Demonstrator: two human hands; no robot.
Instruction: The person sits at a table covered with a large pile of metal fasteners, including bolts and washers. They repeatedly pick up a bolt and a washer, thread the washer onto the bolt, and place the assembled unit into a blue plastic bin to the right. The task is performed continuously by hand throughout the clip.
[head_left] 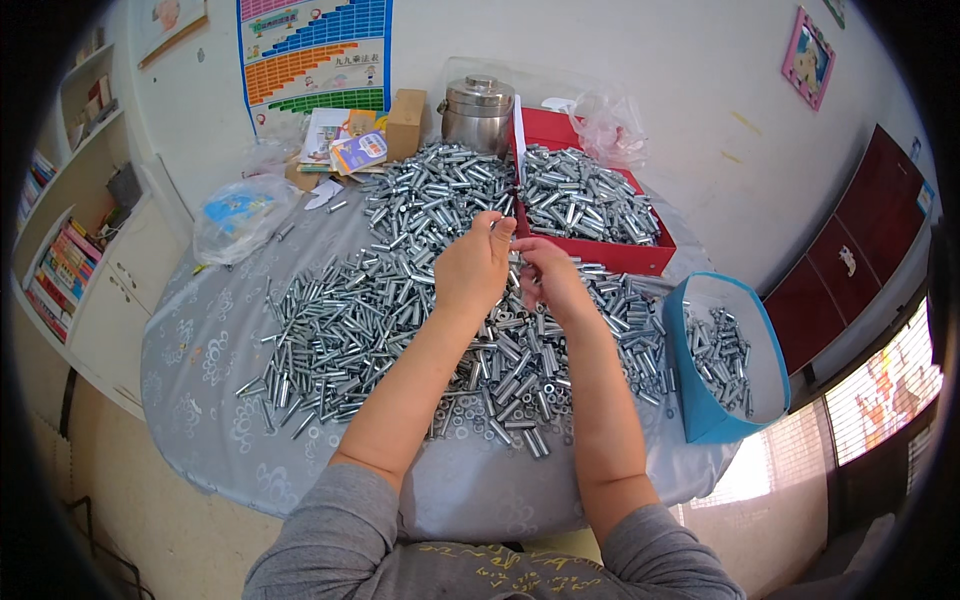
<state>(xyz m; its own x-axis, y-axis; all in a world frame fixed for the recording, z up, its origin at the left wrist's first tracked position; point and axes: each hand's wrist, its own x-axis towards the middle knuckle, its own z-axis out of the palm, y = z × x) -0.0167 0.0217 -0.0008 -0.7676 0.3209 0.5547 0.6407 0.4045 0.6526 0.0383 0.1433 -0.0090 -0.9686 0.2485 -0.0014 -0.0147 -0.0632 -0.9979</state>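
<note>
Hands (512, 270), two, apparently pinching one bolt (503, 222).

Grey sleeves are pushed up to the elbows, leaving both forearms bare. The grey top carries yellow embroidered lettering across the chest, at six o'clock. The left hand (475, 268) and right hand (553, 280) wear no gloves or rings.

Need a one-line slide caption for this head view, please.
Both hands, left hand and right hand, hold a small metal piece over a heap of metal sleeves on a round table.
</note>
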